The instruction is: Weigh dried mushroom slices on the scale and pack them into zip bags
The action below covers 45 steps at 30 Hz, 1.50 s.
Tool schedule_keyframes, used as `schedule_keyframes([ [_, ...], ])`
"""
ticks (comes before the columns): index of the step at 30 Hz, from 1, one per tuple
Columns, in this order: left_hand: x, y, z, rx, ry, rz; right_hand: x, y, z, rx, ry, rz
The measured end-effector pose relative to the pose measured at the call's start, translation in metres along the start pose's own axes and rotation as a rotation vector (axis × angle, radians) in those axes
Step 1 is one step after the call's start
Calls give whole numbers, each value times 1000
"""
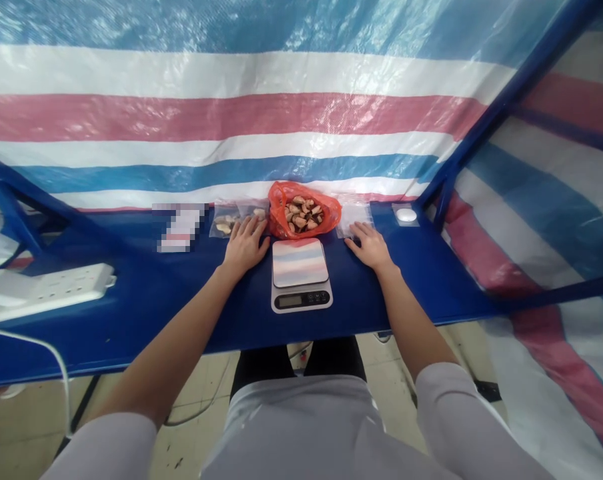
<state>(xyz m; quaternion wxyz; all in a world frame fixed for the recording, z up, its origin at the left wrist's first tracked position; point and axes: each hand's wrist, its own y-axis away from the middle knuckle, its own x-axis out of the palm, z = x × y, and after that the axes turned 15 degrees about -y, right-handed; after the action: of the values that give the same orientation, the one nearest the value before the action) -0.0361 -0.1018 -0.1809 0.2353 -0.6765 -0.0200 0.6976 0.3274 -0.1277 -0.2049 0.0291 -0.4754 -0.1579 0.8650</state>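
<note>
My left hand [245, 245] lies flat with fingers apart, its fingertips at the edge of clear plastic bags [225, 225] that hold a few pale pieces. Between my hands, at the back, an orange-red plastic bag [277, 212] stands with its mouth wide, full of brown and cream dried slices [304, 217], perhaps mushroom. My right hand [370, 246] rests flat and open, fingertips touching a stack of clear plastic bags [354, 215]. In front of the orange-red bag sits a white kitchen scale [300, 275] with a shiny top and a dark display; nothing lies on it.
A white power strip [76, 285] with a cable lies on the left of the blue table [421, 293]. A small round white object [406, 215] is at the right back. A blurred-out paper [181, 228] lies left. Blue frame bars and a striped tarp [231, 117] enclose the table.
</note>
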Motion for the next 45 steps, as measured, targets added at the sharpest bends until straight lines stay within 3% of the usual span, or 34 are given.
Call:
schedule_keyframes([
  [10, 12, 2, 2, -24, 113, -45, 1, 0, -5, -30, -40, 5],
  [35, 12, 2, 1, -29, 112, -56, 3, -2, -7, -45, -75, -17],
  [40, 13, 2, 3, -34, 114, -81, -1, -2, -1, -60, -174, -91],
  [45, 11, 2, 3, -50, 114, -110, -8, -2, 7, 13, -362, -284],
])
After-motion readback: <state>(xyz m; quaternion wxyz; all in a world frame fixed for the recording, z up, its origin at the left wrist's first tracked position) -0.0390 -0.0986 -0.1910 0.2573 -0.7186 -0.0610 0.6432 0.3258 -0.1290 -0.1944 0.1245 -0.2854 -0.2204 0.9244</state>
